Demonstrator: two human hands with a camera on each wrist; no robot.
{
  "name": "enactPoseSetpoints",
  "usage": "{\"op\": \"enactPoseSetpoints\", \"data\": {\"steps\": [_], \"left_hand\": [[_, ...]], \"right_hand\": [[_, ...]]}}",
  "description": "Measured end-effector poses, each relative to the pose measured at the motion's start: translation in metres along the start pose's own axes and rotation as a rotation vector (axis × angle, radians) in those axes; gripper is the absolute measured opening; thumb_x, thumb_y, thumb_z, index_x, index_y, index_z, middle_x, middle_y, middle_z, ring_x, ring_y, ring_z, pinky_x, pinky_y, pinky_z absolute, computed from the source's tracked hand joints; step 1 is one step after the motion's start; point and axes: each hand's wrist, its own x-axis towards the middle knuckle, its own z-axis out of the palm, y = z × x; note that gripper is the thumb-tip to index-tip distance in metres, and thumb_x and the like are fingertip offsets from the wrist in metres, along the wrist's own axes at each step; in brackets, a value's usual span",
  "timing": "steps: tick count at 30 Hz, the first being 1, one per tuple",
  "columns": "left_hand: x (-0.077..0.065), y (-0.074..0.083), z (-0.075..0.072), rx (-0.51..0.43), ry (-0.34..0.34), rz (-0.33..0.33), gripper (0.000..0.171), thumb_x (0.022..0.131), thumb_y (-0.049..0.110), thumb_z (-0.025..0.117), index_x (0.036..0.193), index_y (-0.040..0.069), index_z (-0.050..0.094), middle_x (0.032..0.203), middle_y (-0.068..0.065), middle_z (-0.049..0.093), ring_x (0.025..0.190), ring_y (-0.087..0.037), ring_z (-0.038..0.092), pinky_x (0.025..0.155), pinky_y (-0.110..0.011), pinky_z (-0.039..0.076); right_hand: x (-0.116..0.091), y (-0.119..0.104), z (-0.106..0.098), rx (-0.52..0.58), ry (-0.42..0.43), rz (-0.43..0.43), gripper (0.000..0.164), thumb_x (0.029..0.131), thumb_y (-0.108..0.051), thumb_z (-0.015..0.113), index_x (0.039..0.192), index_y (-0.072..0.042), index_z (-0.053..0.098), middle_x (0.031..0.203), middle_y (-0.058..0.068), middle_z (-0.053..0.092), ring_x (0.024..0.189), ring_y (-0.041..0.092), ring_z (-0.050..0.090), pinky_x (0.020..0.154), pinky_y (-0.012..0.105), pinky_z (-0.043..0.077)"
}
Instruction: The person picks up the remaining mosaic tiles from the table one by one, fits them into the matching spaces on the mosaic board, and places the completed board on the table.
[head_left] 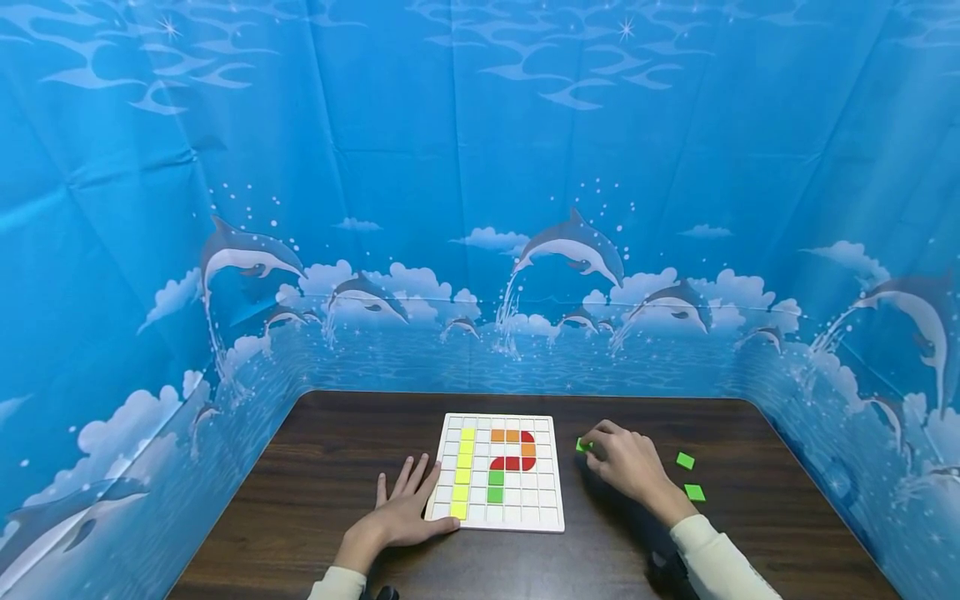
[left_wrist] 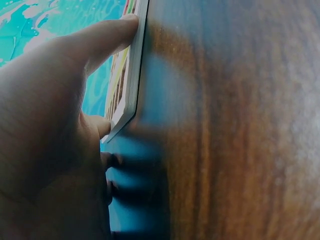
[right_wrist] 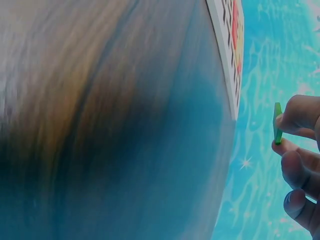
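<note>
A white square grid board [head_left: 510,523] lies on the table, with a column of yellow tiles [head_left: 462,461] on its left side. Right of that column, orange, red and green tiles [head_left: 496,487] form a curved shape. My left hand [head_left: 401,512] rests at the board's lower left, fingers spread, its thumb on the near corner. To the right of the board, my right hand [head_left: 628,460] pinches a green square tile [right_wrist: 277,123] between thumb and fingertips. The right wrist view shows this tile edge-on, above the tabletop.
Two loose green tiles, one farther [head_left: 685,460] and one nearer [head_left: 694,492], lie on the table right of my right hand. The dark wood table [head_left: 300,500] is bordered by a blue curtain [head_left: 420,208] printed with dolphins, at the back and both sides.
</note>
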Motion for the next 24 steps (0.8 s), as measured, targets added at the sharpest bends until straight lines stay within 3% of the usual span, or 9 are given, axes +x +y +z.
{"op": "enactPoseSetpoints", "data": {"steps": [16, 24], "left_hand": [[-0.001, -0.001, 0.0, -0.012, -0.005, 0.0, 0.109, 0.09, 0.076, 0.067, 0.172, 0.018, 0.023, 0.181, -0.013, 0.011, 0.168, -0.04, 0.002, 0.124, -0.079, -0.006], [-0.001, 0.0, -0.002, -0.016, -0.008, 0.006, 0.109, 0.09, 0.075, 0.067, 0.172, 0.019, 0.023, 0.181, -0.012, 0.009, 0.168, -0.04, 0.001, 0.124, -0.079, -0.006]], "right_hand": [[-0.004, -0.031, -0.001, 0.017, -0.013, -0.071, 0.017, 0.088, -0.021, 0.086, 0.104, -0.024, 0.084, 0.109, -0.003, 0.075, 0.047, 0.001, 0.029, 0.046, 0.021, 0.017], [-0.005, -0.046, -0.002, 0.057, -0.017, -0.091, 0.016, 0.087, -0.022, 0.086, 0.103, -0.025, 0.084, 0.107, -0.004, 0.074, 0.05, 0.001, 0.031, 0.046, 0.021, 0.016]]}}
